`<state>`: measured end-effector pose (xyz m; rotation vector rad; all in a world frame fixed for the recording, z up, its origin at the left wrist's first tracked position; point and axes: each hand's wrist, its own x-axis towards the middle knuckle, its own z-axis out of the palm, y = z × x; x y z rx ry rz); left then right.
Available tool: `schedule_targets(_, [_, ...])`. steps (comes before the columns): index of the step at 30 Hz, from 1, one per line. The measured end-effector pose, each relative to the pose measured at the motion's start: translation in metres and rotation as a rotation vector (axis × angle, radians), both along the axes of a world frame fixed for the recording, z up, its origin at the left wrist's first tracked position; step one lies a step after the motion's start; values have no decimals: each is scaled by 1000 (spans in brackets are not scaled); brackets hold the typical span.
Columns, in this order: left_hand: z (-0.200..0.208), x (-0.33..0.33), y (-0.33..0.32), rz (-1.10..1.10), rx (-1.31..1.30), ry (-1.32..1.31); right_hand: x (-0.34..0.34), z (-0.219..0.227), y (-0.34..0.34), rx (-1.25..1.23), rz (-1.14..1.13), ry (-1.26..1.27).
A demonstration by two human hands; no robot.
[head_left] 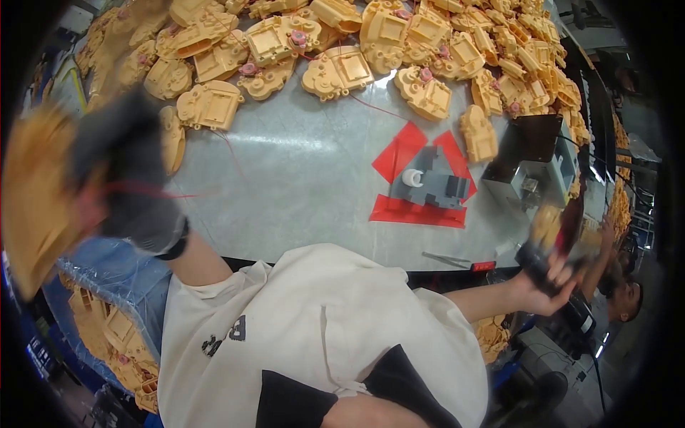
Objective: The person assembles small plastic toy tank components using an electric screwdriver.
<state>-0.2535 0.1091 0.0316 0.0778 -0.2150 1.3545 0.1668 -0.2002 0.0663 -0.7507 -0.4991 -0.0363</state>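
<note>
1. Our left hand [125,182], in a dark glove, is raised at the left edge, curled closed around a yellow plastic shell [32,192]. The shell is blurred, well off the counter [300,192]. A thin red wire [153,191] trails past the glove.
2. Our right hand [546,282] is out to the right, beyond the counter's near edge, wrapped closed around a dark power tool [553,239]. It too is blurred, so we cannot read the exact grip.
3. The grey fixture [428,184] sits bare on its red tape mark [417,210], mid-counter, between our hands.
4. We judge this the fetching step: part and tool are both in hand, and neither is at the fixture.
5. The next move calls for seating the shell squarely in the fixture, clear of the wire, before the tool comes over.
6. The heap of yellow shells [371,43] lines the far side.
</note>
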Motion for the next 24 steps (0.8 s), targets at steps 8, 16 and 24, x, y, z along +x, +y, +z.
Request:
schedule_targets(8, [29,5,-15,232,724,1262,-7,-29,24,-105,51,201])
schedule_targets(16, [-58,63,28,494,1158,2693,-3,-43,1,-84,8,142])
schedule_targets(24, [-23,79,-3,329,922,2140,-6,-47,11,-144,-65,230])
